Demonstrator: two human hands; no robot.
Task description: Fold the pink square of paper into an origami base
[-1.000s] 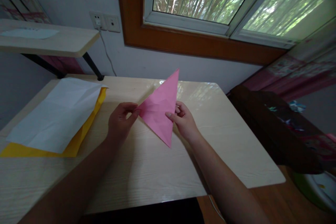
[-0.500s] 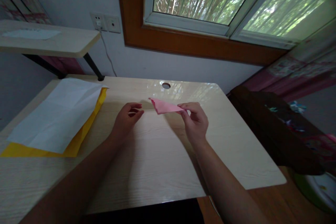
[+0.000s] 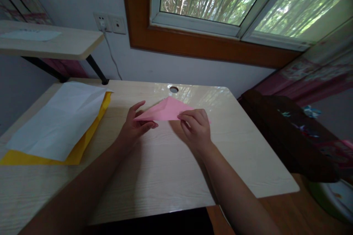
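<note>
A folded pink paper (image 3: pixel 164 111), roughly a wide triangle with its peak pointing away from me, is held just above the desk. My right hand (image 3: pixel 196 128) pinches its near edge right of the middle, the thumb partly hidden. A small pink corner shows past the right side of that hand. The paper's left tip reaches into the gap of my left hand (image 3: pixel 135 122). There the fingers and thumb are spread apart around the tip; whether they touch it is hard to see.
White sheets (image 3: pixel 59 117) lie over a yellow sheet (image 3: pixel 82 143) on the left of the desk (image 3: pixel 162 176). Behind them stands a raised shelf (image 3: pixel 79 46) on black legs. A cable hole (image 3: pixel 174 89) is near the far edge. Dark furniture (image 3: pixel 286 132) stands at the right.
My right hand has turned over and shifted slightly left, so the pink paper now shows a broad face. Its left tip has come into my left hand, whose fingers have spread wider.
</note>
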